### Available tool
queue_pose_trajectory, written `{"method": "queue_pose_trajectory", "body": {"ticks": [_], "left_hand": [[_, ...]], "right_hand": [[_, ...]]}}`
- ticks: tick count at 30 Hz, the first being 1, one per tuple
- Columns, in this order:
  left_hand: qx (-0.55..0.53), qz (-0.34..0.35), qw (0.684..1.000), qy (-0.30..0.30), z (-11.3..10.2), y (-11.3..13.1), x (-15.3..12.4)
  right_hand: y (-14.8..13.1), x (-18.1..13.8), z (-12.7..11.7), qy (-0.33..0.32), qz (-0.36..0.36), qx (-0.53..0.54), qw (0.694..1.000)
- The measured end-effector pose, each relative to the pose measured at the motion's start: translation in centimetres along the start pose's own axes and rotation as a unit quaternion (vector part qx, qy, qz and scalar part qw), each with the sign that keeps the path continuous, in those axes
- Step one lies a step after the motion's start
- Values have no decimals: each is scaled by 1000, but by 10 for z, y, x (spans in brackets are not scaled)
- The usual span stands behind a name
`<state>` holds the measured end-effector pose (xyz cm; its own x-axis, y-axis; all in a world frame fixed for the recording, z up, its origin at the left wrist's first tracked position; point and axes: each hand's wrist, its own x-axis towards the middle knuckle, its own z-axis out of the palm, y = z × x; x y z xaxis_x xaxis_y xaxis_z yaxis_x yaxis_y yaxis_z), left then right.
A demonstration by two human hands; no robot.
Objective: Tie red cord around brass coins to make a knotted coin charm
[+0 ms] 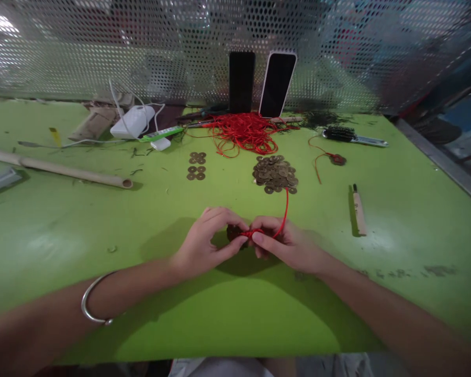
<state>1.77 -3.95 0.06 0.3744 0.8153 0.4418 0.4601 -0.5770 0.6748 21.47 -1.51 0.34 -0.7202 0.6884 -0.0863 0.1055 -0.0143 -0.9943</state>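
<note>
Both hands meet over the front middle of the green table. My left hand (212, 238) pinches a red cord (248, 233) between thumb and forefinger, beside dark round coins (233, 232) that the cord is tied to. My right hand (282, 241) grips the same cord just to the right, thumb on top. From there a loose length of cord loops up and ends near a pile of bronze coins (275, 173). My fingers partly hide the knot and the tied coins.
Two small groups of coins (197, 173) lie left of the pile. Behind are a red cord tangle (245, 133) and two propped phones (278, 84). At right are a round brush (339, 134), a corded coin piece (338, 159) and a wooden-handled tool (359, 212); a bamboo pole (70, 173) lies left.
</note>
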Motion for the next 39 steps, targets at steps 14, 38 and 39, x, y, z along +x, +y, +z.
{"method": "queue_pose_trajectory", "body": {"ticks": [14,38,39], "left_hand": [[-22,-18,1000,7,0,1,2],[-91,-67,990,-84,0,-1,2],[-90,-77,988,-94,1,-1,2]], "right_hand": [[-5,-1,2,108,-22,-130,985],[-5,-2,2,115,-114,-261,952],[-5,-2,2,117,-119,-260,951]]}}
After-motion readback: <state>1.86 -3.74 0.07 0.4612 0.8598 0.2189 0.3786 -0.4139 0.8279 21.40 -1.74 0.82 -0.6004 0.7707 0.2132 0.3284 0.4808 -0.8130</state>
